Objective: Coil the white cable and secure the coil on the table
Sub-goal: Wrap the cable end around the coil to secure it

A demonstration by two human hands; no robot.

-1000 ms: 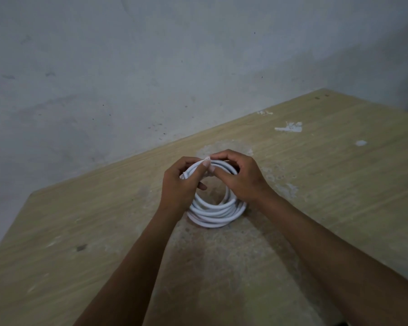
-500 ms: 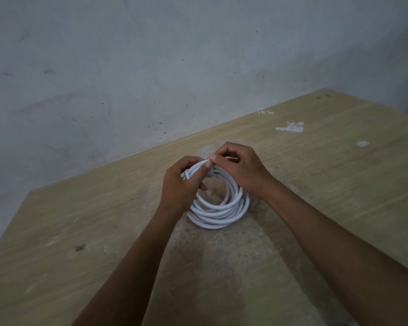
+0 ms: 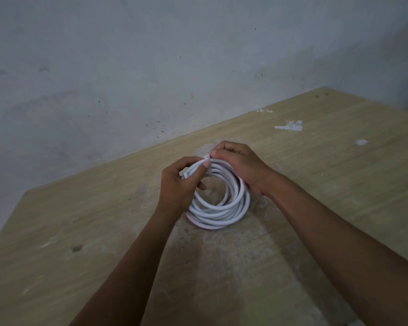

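A white cable point(image 3: 218, 214) wound into a round coil of several loops rests with its near side on the wooden table point(image 3: 80, 220). My left hand point(image 3: 178, 188) grips the coil's upper left side, thumb across the loops. My right hand point(image 3: 239, 164) is at the coil's top, fingertips pinching a small white cable end point(image 3: 207, 158) that sticks up beside my left thumb. The far part of the coil is hidden by both hands.
The table meets a grey concrete wall point(image 3: 151, 78) just behind the coil. White paint marks point(image 3: 289, 126) lie on the far right of the tabletop. The table's left corner point(image 3: 25, 192) is near the wall.
My right hand moved from the coil's right side up to its top and now pinches the cable end. The coil tilted and shows more of its loops. My left hand stayed.
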